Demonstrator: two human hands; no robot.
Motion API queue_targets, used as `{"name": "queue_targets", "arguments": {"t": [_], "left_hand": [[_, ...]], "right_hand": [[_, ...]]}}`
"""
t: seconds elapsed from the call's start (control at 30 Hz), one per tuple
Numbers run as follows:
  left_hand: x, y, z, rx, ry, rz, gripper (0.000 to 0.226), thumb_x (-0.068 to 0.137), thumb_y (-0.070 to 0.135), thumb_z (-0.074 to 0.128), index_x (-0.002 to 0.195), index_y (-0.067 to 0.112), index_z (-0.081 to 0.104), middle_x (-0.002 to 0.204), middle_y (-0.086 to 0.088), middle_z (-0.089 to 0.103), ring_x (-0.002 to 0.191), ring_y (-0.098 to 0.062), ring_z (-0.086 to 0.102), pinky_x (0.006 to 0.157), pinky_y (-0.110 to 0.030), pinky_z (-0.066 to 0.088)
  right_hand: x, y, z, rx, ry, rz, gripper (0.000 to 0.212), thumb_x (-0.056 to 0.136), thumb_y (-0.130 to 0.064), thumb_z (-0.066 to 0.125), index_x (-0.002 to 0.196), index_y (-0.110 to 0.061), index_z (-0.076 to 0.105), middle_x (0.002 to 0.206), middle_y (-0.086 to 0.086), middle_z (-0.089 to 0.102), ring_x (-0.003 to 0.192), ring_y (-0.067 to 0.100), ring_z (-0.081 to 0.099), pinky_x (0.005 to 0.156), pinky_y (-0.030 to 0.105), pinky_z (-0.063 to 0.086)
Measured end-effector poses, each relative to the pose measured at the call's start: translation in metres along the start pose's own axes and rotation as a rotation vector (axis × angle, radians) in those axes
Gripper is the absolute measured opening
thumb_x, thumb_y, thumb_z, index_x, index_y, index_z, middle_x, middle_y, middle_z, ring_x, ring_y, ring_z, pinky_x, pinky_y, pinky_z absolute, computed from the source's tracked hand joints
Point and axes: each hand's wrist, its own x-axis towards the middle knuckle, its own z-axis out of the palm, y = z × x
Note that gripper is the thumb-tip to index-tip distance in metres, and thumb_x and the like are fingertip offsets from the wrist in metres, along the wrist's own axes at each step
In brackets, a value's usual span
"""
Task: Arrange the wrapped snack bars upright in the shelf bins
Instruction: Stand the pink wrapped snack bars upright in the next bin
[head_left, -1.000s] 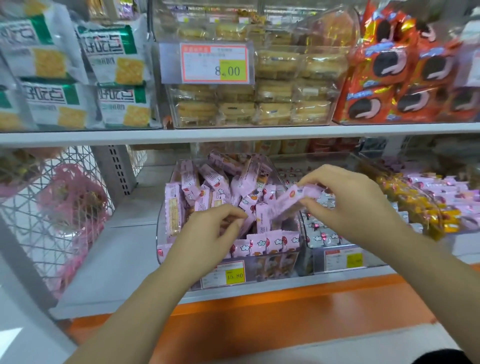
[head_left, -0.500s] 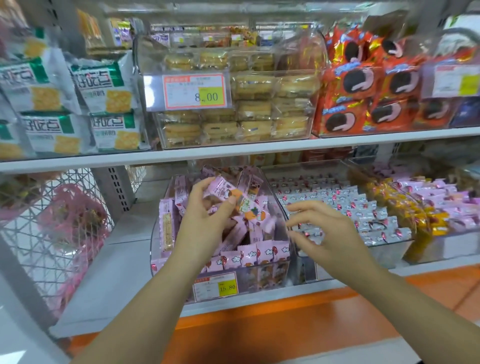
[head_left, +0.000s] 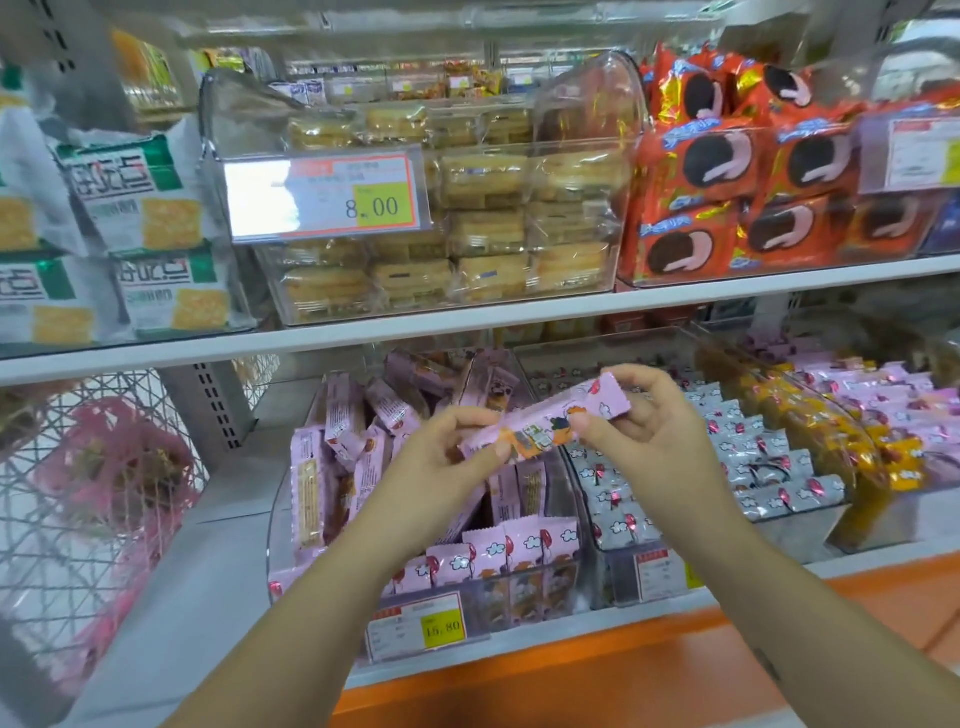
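Here, clear bin (head_left: 291, 525) of pink bars (head_left: 524, 540) (some upright), one bar (head_left: 545, 423) held above

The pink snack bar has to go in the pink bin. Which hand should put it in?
Probably the left hand: it pinches the pink snack bar right above the pink bin, while the right hand hangs over the neighbouring bin.
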Motion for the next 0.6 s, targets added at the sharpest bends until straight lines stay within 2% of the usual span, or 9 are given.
{"name": "queue_targets", "arguments": {"t": [0.1,0.23,0.33,0.4,0.47,0.53,0.6], "left_hand": [[0.006,-0.001,-0.011,0.100,-0.028,-0.048,0.018,0.090,0.024,0.061,0.107,0.028,0.060,0.112,0.009,0.062,0.099,-0.004,0.061,0.082,-0.015,0.047],[0.010,-0.002,-0.008,0.149,-0.187,-0.097,0.025,0.093,0.024,0.056,0.117,0.024,0.057,0.110,0.005,0.066,0.099,-0.010,0.065,0.091,-0.029,0.052],[0.011,-0.002,0.002,0.213,-0.383,-0.178,0.036,0.093,0.045,0.044,0.124,0.029,0.051,0.123,0.004,0.060,0.104,-0.009,0.063,0.098,-0.033,0.047],[0.013,-0.003,0.007,0.324,-0.442,-0.217,0.051,0.089,0.059,0.034,0.129,0.032,0.049,0.134,0.004,0.053,0.115,-0.012,0.056,0.106,-0.037,0.039],[0.014,-0.004,0.011,0.490,-0.477,-0.245,0.060,0.090,0.063,0.026,0.138,0.032,0.042,0.146,0.005,0.042,0.130,-0.015,0.042,0.113,-0.035,0.028],[0.015,-0.006,0.015,0.600,-0.536,-0.272,0.062,0.092,0.064,0.020,0.144,0.032,0.034,0.152,0.008,0.030,0.139,-0.014,0.029,0.114,-0.032,0.019],[0.015,-0.005,0.016,0.636,-0.572,-0.292,0.064,0.092,0.065,0.017,0.145,0.033,0.032,0.154,0.009,0.025,0.141,-0.014,0.025,0.116,-0.035,0.016]], "right_hand": [[0.006,0.001,-0.003,-0.286,-0.075,-0.145,0.029,0.080,-0.014,0.072,0.096,-0.031,0.056,0.083,-0.011,0.068,0.079,0.001,0.063,0.073,0.015,0.050],[0.018,0.000,-0.006,-0.681,-0.322,-0.160,0.024,0.081,-0.027,0.071,0.097,-0.039,0.057,0.098,-0.021,0.063,0.091,-0.005,0.055,0.079,0.010,0.041],[0.023,0.010,-0.004,-0.975,-0.511,-0.163,0.030,0.085,-0.034,0.067,0.114,-0.031,0.061,0.108,-0.018,0.053,0.108,0.000,0.039,0.089,0.018,0.031],[0.022,0.018,-0.004,-0.988,-0.510,-0.195,0.027,0.085,-0.035,0.066,0.112,-0.029,0.065,0.112,-0.016,0.053,0.112,0.003,0.038,0.095,0.019,0.028],[0.018,0.027,-0.007,-0.894,-0.422,-0.200,0.023,0.084,-0.033,0.067,0.105,-0.027,0.068,0.106,-0.018,0.054,0.108,0.002,0.045,0.099,0.020,0.033],[0.014,0.035,-0.011,-0.771,-0.327,-0.201,0.014,0.083,-0.026,0.069,0.097,-0.025,0.071,0.100,-0.019,0.058,0.098,0.000,0.055,0.094,0.022,0.044],[0.009,0.040,-0.014,-0.667,-0.271,-0.192,0.011,0.084,-0.018,0.069,0.093,-0.024,0.072,0.098,-0.019,0.060,0.091,0.000,0.059,0.087,0.021,0.050]]}}
